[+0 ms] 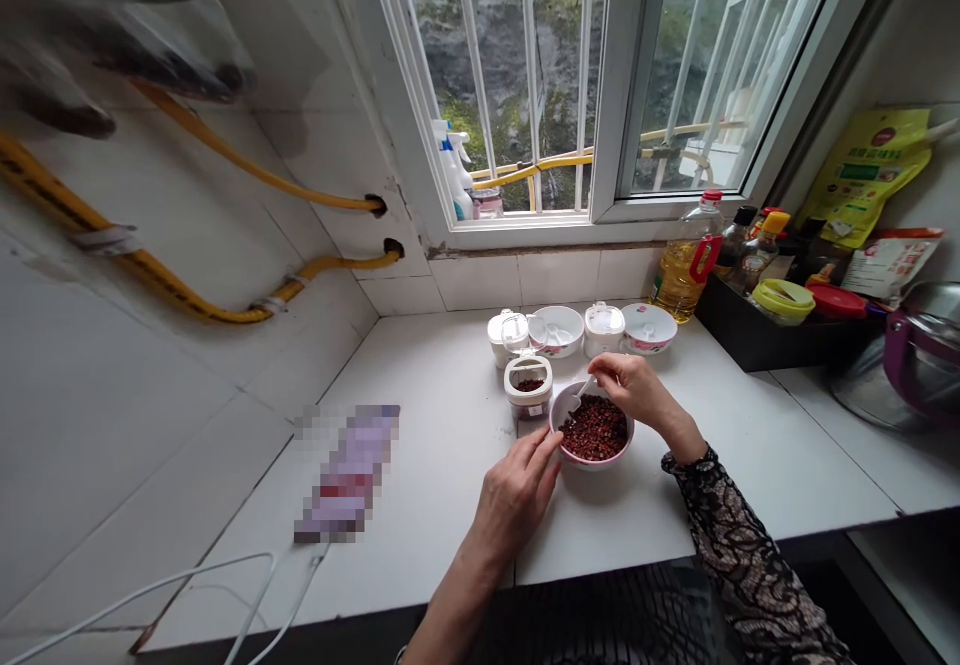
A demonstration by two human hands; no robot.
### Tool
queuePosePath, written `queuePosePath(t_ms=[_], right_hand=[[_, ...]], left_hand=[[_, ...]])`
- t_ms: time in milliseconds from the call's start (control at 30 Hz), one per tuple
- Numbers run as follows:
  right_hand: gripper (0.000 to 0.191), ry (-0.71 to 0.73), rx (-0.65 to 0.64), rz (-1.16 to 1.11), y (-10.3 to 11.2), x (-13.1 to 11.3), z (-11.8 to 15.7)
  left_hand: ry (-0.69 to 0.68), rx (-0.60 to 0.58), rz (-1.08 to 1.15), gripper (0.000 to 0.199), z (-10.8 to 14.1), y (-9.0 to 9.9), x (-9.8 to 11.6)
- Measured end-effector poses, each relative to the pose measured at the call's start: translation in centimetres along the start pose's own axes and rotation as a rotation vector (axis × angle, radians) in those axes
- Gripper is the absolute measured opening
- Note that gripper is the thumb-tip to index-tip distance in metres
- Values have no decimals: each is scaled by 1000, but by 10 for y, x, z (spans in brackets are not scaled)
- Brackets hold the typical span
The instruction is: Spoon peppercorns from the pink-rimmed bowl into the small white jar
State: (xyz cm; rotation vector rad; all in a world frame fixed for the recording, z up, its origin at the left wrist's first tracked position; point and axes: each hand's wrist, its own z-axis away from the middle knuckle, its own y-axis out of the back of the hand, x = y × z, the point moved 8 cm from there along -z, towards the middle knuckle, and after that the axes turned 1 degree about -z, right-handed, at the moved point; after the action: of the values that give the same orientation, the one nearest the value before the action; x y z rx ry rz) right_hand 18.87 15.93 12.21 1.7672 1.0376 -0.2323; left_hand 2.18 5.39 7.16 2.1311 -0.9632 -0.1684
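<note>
A bowl with a pink rim (593, 465) stands on the white counter, filled with dark red dried peppercorns (600, 430). My left hand (519, 485) grips the bowl's near left side, its fingertips at the rim. Pinched in my right hand (628, 385) is a small white spoon (579, 398), whose lower end reaches into the peppercorns at the left side of the bowl. Just left of the bowl, a clear jar with a white collar (528, 385) has its lid up and some of the same dark red pieces inside.
Behind stand two white bowls (556, 331) (649, 329) and two lidded jars (507, 337) (604, 329). An oil bottle (681, 265) and a black condiment box (739, 330) are back right, near a metal kettle (915, 365). A blurred-out purple object (352, 475) with a white cable (307, 585) lies left.
</note>
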Motion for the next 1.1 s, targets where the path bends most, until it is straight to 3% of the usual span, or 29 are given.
queuePosePath(t_ms=[100, 267, 500, 667, 800, 1100], right_hand=[[19, -2, -45, 65, -10, -4, 2], [21, -95, -138, -89, -19, -2, 3], [14, -371, -51, -462, -12, 32, 2], [14, -493, -15, -644, -13, 43, 2], [14, -529, -24, -709, -14, 44, 2], [17, -480, 109, -741, -7, 40, -6]], left_hand=[[-7, 2, -2, 34, 0, 0, 0], [0, 7, 0, 33, 0, 0, -1], [6, 0, 5, 37, 2, -1, -2], [-2, 6, 0, 35, 1, -1, -1], [0, 6, 4, 36, 0, -1, -1], [-1, 6, -2, 34, 0, -2, 0]])
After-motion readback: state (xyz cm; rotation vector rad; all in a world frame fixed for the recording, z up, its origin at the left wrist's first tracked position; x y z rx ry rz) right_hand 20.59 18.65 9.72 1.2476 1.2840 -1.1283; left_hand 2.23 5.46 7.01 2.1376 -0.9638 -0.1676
